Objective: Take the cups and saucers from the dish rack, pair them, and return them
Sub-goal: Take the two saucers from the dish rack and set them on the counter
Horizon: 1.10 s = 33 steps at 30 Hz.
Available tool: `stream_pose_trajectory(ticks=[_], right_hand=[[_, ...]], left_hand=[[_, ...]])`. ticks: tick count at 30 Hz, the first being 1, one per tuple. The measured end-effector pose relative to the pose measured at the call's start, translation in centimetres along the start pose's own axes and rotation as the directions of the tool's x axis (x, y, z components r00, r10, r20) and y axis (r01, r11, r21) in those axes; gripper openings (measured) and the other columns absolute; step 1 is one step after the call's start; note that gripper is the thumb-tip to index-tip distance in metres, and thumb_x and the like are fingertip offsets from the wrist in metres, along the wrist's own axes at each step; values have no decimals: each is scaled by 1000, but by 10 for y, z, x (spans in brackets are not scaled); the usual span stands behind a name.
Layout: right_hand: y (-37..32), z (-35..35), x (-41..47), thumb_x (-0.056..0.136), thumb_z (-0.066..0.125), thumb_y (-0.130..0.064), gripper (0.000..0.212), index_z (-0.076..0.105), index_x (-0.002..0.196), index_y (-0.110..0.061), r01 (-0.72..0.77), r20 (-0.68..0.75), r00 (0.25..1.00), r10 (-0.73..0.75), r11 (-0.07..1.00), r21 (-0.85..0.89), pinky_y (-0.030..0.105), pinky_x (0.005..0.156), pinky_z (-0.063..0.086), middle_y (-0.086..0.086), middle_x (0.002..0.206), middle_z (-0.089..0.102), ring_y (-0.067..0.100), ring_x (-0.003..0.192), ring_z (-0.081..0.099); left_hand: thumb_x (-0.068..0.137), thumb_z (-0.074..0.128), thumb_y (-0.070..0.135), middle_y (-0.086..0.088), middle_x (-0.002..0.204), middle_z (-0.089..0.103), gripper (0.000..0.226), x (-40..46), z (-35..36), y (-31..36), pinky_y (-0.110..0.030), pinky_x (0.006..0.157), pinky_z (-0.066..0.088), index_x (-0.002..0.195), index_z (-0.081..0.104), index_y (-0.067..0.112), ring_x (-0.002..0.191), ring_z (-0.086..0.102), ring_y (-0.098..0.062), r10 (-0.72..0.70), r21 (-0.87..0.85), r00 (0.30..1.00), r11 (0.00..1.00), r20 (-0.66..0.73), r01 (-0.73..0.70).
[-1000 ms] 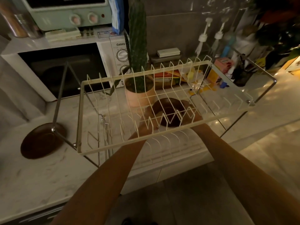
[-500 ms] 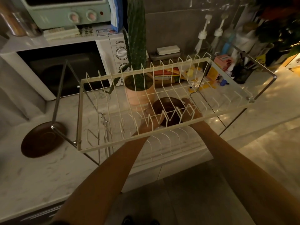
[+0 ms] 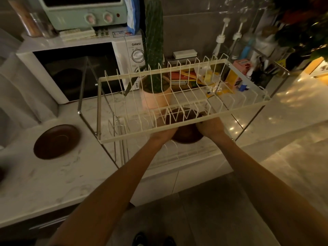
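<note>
A cream wire dish rack with two tiers stands on the marble counter. Under its upper tier, both my hands hold a dark brown saucer with what looks like a brown cup on it, partly hidden by the wires. My left hand grips the saucer's left edge and my right hand its right edge, just above the lower tier. A second brown saucer lies alone on the counter to the left of the rack.
A cactus in a pink pot stands behind the rack. A white microwave with a green toaster oven on top sits at the back left. Bottles and boxes crowd the back right. A dark object shows at the left edge.
My hands and the brown saucer have shifted slightly towards me and lower under the upper tier. The view has tilted a little; the saucer on the counter has stayed put.
</note>
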State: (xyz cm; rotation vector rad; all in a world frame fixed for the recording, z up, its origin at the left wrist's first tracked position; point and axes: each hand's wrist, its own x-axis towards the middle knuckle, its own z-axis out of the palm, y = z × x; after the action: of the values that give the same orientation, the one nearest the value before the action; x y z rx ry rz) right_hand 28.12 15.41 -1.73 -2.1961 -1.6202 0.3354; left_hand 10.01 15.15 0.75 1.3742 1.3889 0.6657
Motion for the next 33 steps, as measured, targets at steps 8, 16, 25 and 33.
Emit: stream_pose_trajectory(ticks=[8,16,25,33], right_hand=[[-15,-18,-37,90,62,-42,47,54,119,-5,-43,99,994,46,999,-32,44,84,50,21,112,65,39,106,61],[-24,-33,-79,90,62,-44,42,56,112,-9,0,146,989,8,998,-60,47,77,57,14,90,72,30,67,71],[-37,-31,-106,93,62,-34,28,61,93,-7,-9,446,895,25,999,-39,38,58,63,11,64,72,22,49,71],[-63,-13,-123,96,59,-29,30,65,95,0,-11,624,781,-14,999,36,35,63,63,14,72,76,22,62,75]], left_hand=[[74,75,13,-13,123,60,57,-35,-8,-16,-42,96,50,128,54,11,114,58,-27,124,307,987,948,-102,-87],[71,76,12,-12,120,50,82,-73,-18,-36,-33,87,42,141,35,30,111,54,-31,228,339,969,923,-96,-183],[70,78,12,-10,126,51,82,-111,-42,-67,-34,93,41,139,37,32,117,52,-27,218,413,975,892,-42,-181],[71,79,16,-9,127,55,78,-144,-71,-82,-48,100,46,138,42,26,117,53,-24,196,420,979,894,-50,-158]])
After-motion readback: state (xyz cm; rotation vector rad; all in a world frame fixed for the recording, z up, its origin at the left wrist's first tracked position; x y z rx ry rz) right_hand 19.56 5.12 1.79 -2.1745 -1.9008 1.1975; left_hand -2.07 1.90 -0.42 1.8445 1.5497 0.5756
